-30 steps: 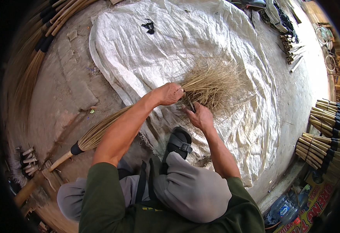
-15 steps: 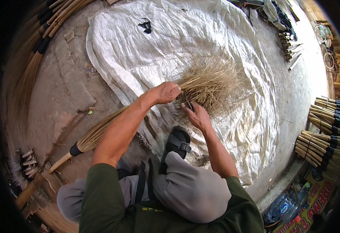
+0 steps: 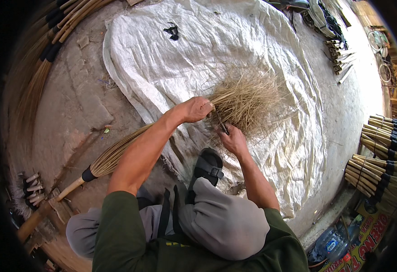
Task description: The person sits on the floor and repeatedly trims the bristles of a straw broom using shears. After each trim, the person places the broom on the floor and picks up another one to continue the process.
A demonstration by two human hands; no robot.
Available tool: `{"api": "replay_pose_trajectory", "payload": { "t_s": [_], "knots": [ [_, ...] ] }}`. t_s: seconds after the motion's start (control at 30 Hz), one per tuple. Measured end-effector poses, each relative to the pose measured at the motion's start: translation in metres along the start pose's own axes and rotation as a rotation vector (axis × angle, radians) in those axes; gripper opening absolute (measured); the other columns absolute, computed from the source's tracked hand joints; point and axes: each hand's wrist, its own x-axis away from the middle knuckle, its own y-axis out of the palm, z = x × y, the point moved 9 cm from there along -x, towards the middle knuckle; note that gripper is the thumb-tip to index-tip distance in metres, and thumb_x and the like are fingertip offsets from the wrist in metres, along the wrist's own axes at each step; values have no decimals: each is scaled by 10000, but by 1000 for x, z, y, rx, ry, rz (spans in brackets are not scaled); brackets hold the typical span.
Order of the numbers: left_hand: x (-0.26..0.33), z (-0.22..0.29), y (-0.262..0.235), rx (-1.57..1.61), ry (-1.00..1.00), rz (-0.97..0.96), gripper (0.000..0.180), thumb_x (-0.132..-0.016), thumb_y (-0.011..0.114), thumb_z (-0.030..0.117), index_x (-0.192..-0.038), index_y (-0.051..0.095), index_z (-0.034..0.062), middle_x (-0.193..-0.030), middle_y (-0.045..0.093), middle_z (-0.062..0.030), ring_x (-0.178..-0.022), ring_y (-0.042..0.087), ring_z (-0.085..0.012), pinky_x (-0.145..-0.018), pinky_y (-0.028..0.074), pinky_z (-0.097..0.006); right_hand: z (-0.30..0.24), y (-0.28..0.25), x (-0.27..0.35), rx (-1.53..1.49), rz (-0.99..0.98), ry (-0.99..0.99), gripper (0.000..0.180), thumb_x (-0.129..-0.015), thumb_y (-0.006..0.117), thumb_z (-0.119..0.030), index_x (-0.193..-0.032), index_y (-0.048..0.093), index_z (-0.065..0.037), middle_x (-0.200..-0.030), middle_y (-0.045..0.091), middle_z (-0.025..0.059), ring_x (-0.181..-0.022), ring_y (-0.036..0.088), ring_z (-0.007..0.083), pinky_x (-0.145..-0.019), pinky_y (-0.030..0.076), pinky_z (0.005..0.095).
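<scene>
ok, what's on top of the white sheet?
On the white sheet: a straw pile and a black scrap. The sheet under the pile is covered, and the left hand and right hand hide more.

At right, a clear blue jug (image 3: 334, 243) sits near tied bundles of black-banded brooms (image 3: 373, 176).

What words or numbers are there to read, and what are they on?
Red and yellow banner: big letters, partly readable, but I won't copy them out.
Label on the blue bottle: too small to read surely.
Green shirt: yellow print, too blurred to read.
</scene>
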Motion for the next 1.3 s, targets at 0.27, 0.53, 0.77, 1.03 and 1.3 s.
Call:
{"api": "replay_pose_trajectory", "payload": {
  "t_s": [0.27, 0.53, 0.77, 1.03, 1.3],
  "knots": [
    [0, 12, 13, 33, 60, -141, 419, -1033, 464, 329, -905, 675, -10, -716, 600, -101, -718, 511, -196, -680, 447, -407, -13, -13, -2, 101, 54, -81, 564, -936, 596, -602, -1025, 674, -50, -970, 713, 258, -996, 664, 466, -859, 498, 537],
    [-2, 3, 1, 49, -9, -56, 424, -1022, 463, 332, -918, 678, -18, -722, 600, -116, -719, 542, -215, -690, 457, -412, -9, -12, -5, 70, 88, -59, 531, -947, 601, -576, -1029, 691, -59, -924, 703, 266, -952, 664, 480, -841, 496, 545],
    [2, 10, 9, 94, -13, -156, 482, -1008, 420, 365, -871, 704, 1, -689, 578, -95, -662, 526, -215, -646, 443, -400, -6, -6, -7, -22, 37, -108, 564, -933, 599, -616, -1053, 678, -71, -948, 702, 236, -958, 669, 445, -839, 499, 522],
    [8, 25, 10, 133, 19, -202, 461, -989, 444, 369, -837, 717, 30, -601, 502, -37, -577, 463, -153, -573, 391, -360, -12, -20, -4, 105, 28, -83, 543, -907, 632, -615, -1008, 674, -84, -921, 702, 226, -941, 665, 447, -811, 497, 524],
    [7, 21, 4, 94, -80, -165, 430, -938, 461, 300, -814, 737, -6, -779, 684, -141, -715, 593, -243, -701, 481, -402, 1, -6, -5, -77, 13, -104, 538, -920, 630, -594, -1058, 684, -77, -941, 706, 230, -949, 662, 449, -831, 495, 523]
  ]
}}
